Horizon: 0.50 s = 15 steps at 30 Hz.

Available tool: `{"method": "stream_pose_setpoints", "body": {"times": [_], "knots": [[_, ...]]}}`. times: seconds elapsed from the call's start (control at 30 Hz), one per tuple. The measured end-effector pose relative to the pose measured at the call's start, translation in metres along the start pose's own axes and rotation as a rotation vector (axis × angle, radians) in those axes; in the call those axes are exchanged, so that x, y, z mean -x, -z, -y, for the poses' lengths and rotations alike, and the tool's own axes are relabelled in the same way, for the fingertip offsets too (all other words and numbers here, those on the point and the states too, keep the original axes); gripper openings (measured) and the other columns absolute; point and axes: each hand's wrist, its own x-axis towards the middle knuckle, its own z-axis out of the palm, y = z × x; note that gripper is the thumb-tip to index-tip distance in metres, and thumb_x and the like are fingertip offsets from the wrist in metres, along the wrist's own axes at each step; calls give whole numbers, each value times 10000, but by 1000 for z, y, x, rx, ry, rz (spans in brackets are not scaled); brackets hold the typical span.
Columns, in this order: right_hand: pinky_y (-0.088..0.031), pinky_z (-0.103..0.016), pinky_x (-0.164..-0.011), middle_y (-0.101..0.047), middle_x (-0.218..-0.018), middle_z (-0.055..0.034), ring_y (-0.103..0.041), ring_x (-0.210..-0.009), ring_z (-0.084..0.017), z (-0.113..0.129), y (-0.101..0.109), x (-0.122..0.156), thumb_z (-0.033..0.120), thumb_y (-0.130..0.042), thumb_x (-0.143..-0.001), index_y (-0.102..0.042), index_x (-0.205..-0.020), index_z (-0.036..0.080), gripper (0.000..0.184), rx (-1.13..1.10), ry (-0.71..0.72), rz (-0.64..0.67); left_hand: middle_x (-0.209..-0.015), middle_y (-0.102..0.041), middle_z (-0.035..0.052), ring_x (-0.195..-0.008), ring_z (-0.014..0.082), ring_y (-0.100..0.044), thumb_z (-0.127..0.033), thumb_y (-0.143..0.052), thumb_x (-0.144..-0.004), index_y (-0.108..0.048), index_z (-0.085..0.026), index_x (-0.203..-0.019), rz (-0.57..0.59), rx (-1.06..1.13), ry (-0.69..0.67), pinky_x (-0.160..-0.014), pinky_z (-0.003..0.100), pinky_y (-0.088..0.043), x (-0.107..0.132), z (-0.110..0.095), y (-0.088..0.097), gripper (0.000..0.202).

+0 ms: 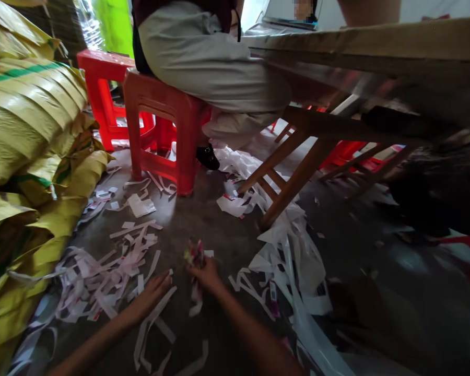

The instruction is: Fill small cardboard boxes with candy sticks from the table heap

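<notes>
I reach down to a grey concrete floor [203, 219] littered with white paper strips [113, 261]. My right hand [206, 272] is closed around a small bunch of colourful wrappers [195, 252], held just above the floor. My left hand [152, 292] lies flat with its fingers stretched out on the floor, touching loose strips beside a pile of them. Both forearms come in from the bottom edge.
Yellow woven sacks [27, 136] are stacked along the left. A person sits on a red plastic stool [160, 130] ahead; another red stool [100, 83] stands behind it. A wooden table [376, 47] with slanted legs [290, 183] spans the right. More white strips [293, 261] lie under it.
</notes>
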Motion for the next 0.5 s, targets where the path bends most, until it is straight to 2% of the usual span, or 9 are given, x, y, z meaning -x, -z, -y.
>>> {"method": "stream_pose_setpoints", "body": {"times": [0.03, 0.07, 0.17, 0.27, 0.33, 0.37, 0.4, 0.5], "knots": [[-530, -333, -771, -740, -926, -44, -664, -833, -206, 4, 24, -25, 264, -696, -690, -691, -1038, 167, 362, 243, 39, -82, -1462, -532, 161, -1431, 334, -371, -806, -452, -734, -634, -166, -1277, -15, -69, -22, -1206, 493, -224, 0, 5, 9, 859], [-521, -344, -808, -735, -978, -62, -660, -879, -213, 9, 49, -51, 222, -675, -696, -684, -1072, 157, 382, 365, 52, -139, -1434, -564, 144, -1407, 327, -412, -771, -471, -756, -643, -181, -1265, -29, -128, -54, -1198, 499, -250, 1, 12, 19, 798], [-414, -383, -1014, -646, -1260, -120, -572, -1160, -256, 23, 116, -123, 166, -695, -676, -693, -1093, 149, 418, 578, 89, -192, -1315, -669, 95, -1276, 312, -566, -721, -505, -779, -692, -234, -1187, -114, -269, -93, -1118, 485, -406, 4, 42, 52, 662], [-206, -435, -1150, -445, -1504, -121, -266, -1439, -317, 33, 159, -176, 160, -734, -670, -713, -1056, 145, 387, 763, 96, -187, -1208, -734, 66, -1128, 308, -671, -723, -546, -753, -734, -273, -1088, -199, -295, -85, -991, 437, -536, 10, 73, 80, 591], [-154, -473, -1154, -364, -1560, -114, -119, -1484, -349, 37, 175, -198, 170, -751, -673, -711, -1066, 140, 396, 856, 56, -181, -1156, -759, 40, -1052, 306, -708, -724, -567, -736, -744, -305, -1055, -196, -291, -49, -898, 414, -593, 18, 89, 92, 556], [-179, -482, -1141, -381, -1548, -129, -138, -1480, -360, 38, 180, -205, 179, -756, -679, -708, -1069, 133, 395, 888, 23, -175, -1142, -764, 31, -1034, 306, -716, -723, -573, -730, -746, -317, -1051, -181, -284, -22, -869, 409, -606, 22, 96, 95, 546], [-233, -478, -1114, -439, -1502, -159, -222, -1455, -366, 38, 182, -210, 195, -756, -693, -707, -1064, 121, 381, 912, -14, -170, -1140, -765, 23, -1031, 304, -718, -717, -575, -733, -745, -327, -1058, -163, -277, 7, -859, 410, -611, 27, 101, 97, 536], [-400, -385, -957, -656, -1210, -210, -556, -1207, -311, 37, 175, -203, 287, -685, -806, -698, -1045, 96, 306, 940, -82, -151, -1141, -763, 10, -1039, 299, -716, -683, -580, -755, -745, -348, -1065, -173, -278, 22, -901, 433, -595, 39, 120, 95, 485]]}}
